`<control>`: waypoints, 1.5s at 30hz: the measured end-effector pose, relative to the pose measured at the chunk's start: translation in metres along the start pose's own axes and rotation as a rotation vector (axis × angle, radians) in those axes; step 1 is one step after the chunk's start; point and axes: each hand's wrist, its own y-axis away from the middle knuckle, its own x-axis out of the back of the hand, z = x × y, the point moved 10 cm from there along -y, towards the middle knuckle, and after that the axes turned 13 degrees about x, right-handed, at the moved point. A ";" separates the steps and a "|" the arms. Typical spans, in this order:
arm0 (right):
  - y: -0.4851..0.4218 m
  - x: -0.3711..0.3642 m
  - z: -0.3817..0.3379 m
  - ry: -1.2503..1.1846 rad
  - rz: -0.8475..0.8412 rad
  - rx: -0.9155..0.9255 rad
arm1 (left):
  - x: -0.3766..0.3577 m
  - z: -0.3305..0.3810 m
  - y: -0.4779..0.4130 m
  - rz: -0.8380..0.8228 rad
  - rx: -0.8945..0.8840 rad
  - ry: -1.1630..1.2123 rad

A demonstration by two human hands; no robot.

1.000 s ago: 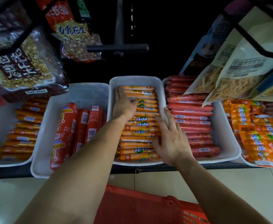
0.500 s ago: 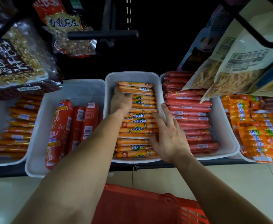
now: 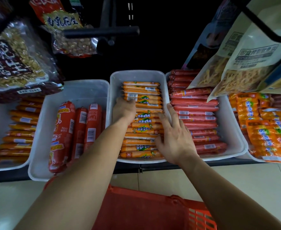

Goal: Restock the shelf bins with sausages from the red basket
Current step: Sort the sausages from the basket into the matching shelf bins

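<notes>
Now, left hand (image 3: 124, 109): it has crept slightly toward the back of the middle bin (image 3: 137, 73), over the left ends of the orange sausages (image 3: 143, 130). Its fingers are bent down and blurred, so I cannot tell whether they grip or only press.
Right hand (image 3: 175, 136): barely moved; fingers spread flat on the sausages by the middle bin's right wall, holding nothing.
Orange sausages: the row looks much as it did a second ago, filling the middle bin except its back strip.
Red basket (image 3: 144, 209): just in front of the middle bin, lower down; contents unseen.
Meaning: I judge this to be tidying, not loading; the basket comes next.
</notes>
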 end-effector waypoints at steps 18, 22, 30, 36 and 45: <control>0.000 -0.002 0.000 -0.002 -0.011 -0.025 | -0.007 -0.044 0.077 -0.177 -0.024 -0.133; 0.001 0.000 -0.002 -0.005 -0.006 -0.022 | 0.000 -0.051 0.078 -0.201 -0.002 -0.137; 0.001 0.001 -0.002 0.001 0.004 -0.018 | -0.001 -0.056 0.085 -0.211 0.092 -0.140; 0.001 0.002 -0.002 0.000 0.008 -0.019 | 0.000 -0.058 0.084 -0.225 0.112 -0.040; 0.002 0.001 -0.002 0.009 0.017 -0.010 | -0.006 -0.059 0.079 -0.233 0.107 0.017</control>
